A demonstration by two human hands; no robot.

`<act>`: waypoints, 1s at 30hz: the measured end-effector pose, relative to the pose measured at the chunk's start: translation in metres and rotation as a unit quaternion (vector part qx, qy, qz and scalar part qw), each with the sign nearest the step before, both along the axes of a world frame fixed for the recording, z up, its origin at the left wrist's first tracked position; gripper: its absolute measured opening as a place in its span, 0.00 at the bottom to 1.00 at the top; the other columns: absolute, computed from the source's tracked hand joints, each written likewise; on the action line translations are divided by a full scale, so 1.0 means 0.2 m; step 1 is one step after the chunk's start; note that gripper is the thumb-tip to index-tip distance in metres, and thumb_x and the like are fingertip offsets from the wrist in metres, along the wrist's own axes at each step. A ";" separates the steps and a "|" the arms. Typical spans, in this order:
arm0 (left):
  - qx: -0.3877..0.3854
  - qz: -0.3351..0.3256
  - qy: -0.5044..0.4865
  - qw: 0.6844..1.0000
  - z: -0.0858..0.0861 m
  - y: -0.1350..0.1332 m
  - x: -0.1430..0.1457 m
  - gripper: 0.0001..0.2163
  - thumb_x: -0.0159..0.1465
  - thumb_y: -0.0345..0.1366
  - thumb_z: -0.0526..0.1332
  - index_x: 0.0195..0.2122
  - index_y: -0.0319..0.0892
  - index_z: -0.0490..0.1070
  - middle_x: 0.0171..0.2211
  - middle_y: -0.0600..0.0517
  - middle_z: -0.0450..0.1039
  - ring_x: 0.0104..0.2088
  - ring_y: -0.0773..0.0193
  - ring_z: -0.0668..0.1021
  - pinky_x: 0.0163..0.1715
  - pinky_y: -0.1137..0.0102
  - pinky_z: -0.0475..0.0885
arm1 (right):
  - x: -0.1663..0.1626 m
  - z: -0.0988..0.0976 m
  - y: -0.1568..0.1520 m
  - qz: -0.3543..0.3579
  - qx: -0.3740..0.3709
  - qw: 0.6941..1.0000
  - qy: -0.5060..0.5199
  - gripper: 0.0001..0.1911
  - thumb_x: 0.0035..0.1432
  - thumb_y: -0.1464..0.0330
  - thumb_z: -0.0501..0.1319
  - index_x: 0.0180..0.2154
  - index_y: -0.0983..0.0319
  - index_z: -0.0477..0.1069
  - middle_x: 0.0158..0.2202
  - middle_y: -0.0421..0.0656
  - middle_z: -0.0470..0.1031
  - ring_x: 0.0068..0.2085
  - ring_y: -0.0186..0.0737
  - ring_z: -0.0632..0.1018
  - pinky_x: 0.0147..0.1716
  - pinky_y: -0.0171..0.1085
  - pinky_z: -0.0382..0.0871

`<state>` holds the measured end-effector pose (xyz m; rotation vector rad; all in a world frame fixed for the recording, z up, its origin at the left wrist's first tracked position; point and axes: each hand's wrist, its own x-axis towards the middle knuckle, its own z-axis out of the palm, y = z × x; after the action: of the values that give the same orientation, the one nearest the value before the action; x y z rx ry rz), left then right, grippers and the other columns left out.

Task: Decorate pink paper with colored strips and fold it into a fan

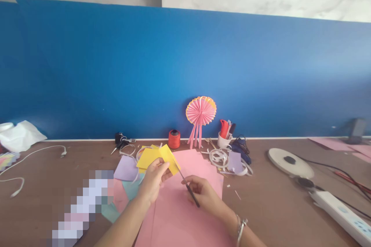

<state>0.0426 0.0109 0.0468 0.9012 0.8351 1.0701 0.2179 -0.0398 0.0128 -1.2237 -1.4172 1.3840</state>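
Observation:
My left hand (153, 180) pinches a folded yellow paper (162, 158) and holds it just above the table. My right hand (204, 195) is closed round a thin dark tool, likely small scissors (188, 186), whose tip points up-left and meets the yellow paper's lower right edge. Both hands hover over a stack of pink paper sheets (185, 216). A lilac sheet (126, 168) and a pale green sheet (130, 189) lie to the left, under my left wrist.
Against the blue wall stand a pink and yellow paper fan (201, 112), a red thread spool (174, 139) and a white cup of pens (224, 139). Black scissors (119, 144), white paper strips (218, 158), a white round disc (290, 162), a power strip (342, 212) and cables (29, 162) lie around.

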 end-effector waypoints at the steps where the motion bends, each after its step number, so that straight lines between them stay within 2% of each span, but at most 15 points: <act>1: -0.002 0.002 0.000 1.000 0.00 0.00 0.00 0.12 0.53 0.40 0.64 0.32 0.40 0.65 0.37 0.47 0.76 0.39 0.59 0.78 0.40 0.67 0.72 | 0.00 0.00 0.00 -0.001 0.000 1.000 -0.001 0.14 0.44 0.71 0.60 0.37 0.64 0.67 0.15 0.31 0.63 0.16 0.26 0.64 0.16 0.28 0.56; 12: -0.005 -0.004 0.000 1.000 0.01 0.00 0.00 0.12 0.52 0.41 0.65 0.31 0.40 0.66 0.37 0.47 0.77 0.39 0.59 0.78 0.40 0.68 0.72 | 0.00 0.00 0.00 -0.012 -0.021 1.000 -0.003 0.14 0.42 0.71 0.60 0.36 0.64 0.68 0.14 0.31 0.63 0.15 0.27 0.64 0.14 0.28 0.57; 20: -0.018 -0.039 0.012 0.999 0.02 -0.02 0.02 0.11 0.51 0.41 0.65 0.31 0.40 0.68 0.36 0.47 0.77 0.39 0.58 0.78 0.40 0.66 0.71 | 0.00 -0.02 0.00 0.002 -0.003 1.000 0.016 0.14 0.45 0.70 0.61 0.37 0.64 0.67 0.15 0.32 0.65 0.16 0.27 0.65 0.16 0.28 0.57; 30: -0.033 -0.060 0.006 0.998 0.01 -0.04 0.05 0.12 0.49 0.40 0.65 0.30 0.41 0.65 0.35 0.47 0.77 0.36 0.58 0.79 0.39 0.66 0.71 | 0.00 0.01 0.00 -0.003 -0.008 1.000 0.026 0.13 0.45 0.69 0.61 0.36 0.63 0.65 0.15 0.31 0.63 0.16 0.26 0.63 0.16 0.28 0.57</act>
<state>0.0518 0.0032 0.0484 0.8908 0.8111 0.9277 0.2172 -0.0401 0.0144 -1.1929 -1.3692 1.4149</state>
